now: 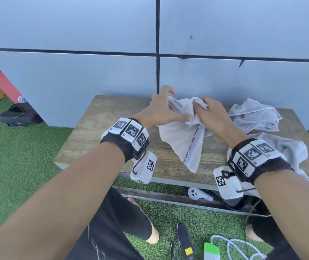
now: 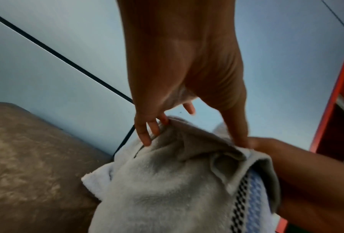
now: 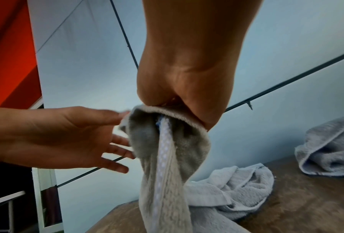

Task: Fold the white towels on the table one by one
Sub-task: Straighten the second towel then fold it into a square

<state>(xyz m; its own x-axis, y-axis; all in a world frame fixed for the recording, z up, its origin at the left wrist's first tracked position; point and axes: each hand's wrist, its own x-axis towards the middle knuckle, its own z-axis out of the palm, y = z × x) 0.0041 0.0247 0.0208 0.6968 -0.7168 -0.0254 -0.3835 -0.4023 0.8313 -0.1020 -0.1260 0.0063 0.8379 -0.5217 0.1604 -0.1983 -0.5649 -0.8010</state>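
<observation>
A white towel [image 1: 181, 141] with a checked stripe hangs bunched above the wooden table [image 1: 93, 136], its lower corner over the front edge. My right hand [image 1: 210, 111] grips its gathered top in a fist, as the right wrist view shows on the right hand [image 3: 187, 75] and the towel [image 3: 167, 181]. My left hand [image 1: 161, 109] is spread, straight fingers [image 2: 145, 135] touching the towel's [image 2: 163, 189] upper fold and the thumb lying against the cloth beside the right hand [image 2: 310, 176]. From the right wrist, the left hand [image 3: 63, 138] shows an open palm.
Two more crumpled white towels lie on the table's right side, one at the back [image 1: 254, 115] and one nearer [image 1: 288, 147]. A grey panelled wall [image 1: 75, 81] stands right behind the table. Green turf, a controller [image 1: 196, 194] and cables [image 1: 232, 246] lie below.
</observation>
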